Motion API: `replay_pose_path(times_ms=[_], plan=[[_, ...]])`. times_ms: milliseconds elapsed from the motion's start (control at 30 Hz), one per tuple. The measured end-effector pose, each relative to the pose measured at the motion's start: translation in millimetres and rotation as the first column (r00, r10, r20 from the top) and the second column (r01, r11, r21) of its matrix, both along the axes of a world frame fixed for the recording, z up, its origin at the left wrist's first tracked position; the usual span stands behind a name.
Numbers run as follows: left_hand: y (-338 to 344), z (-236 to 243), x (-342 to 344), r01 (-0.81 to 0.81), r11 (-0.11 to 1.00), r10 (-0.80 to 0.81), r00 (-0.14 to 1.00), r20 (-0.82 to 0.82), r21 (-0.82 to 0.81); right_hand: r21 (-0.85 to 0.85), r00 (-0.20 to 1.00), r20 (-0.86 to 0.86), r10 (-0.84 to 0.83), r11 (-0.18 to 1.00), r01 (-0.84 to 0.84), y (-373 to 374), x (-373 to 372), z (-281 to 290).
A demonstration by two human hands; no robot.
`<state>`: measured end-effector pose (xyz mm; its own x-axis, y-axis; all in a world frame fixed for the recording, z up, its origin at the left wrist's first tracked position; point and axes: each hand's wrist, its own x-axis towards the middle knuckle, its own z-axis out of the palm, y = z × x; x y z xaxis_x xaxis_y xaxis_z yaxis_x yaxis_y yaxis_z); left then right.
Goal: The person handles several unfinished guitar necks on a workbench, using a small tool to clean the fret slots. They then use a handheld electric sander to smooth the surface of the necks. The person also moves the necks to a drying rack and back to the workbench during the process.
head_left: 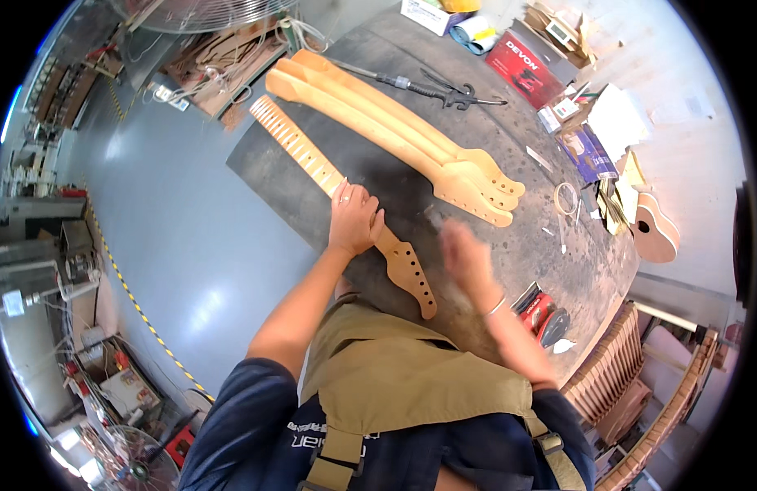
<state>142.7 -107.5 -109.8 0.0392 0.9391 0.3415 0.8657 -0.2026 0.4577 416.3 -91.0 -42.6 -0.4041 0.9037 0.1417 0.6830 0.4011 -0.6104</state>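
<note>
Slim tan wooden guitar neck (pixel 301 151), pale-striped, with curvy holed headstock (pixel 401 274), lies on dark, blotchy worktop (pixel 509 254). Left hand (pixel 355 217): fingers wrapped over neck. Right hand (pixel 468 258): blurred, apart from neck; fingers' state cannot be told.

A glossy blue-grey floor (pixel 182 221) stretched out on the left, showing pale patches of light (pixel 206 303) and a yellow-and-black striped line (pixel 154 334). A dark, stained desk (pixel 591 266) stood beside a pale wall (pixel 660 57).
</note>
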Motion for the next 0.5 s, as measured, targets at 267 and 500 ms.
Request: replay_pose_path(times_ms=[267, 500], plan=[[-2.6, -13.7, 1.5, -0.048, 0.996, 0.048, 0.999, 0.002, 0.08, -0.189, 0.984, 0.037, 0.176, 0.968, -0.166, -86.1, -24.6, -33.7], [-7.3, -17.5, 0.3, -0.063, 0.987, 0.052, 0.995, 0.081, 0.147, -0.142, 0.947, 0.159, 0.28, 0.955, -0.259, -76.3, -34.6, -20.6]])
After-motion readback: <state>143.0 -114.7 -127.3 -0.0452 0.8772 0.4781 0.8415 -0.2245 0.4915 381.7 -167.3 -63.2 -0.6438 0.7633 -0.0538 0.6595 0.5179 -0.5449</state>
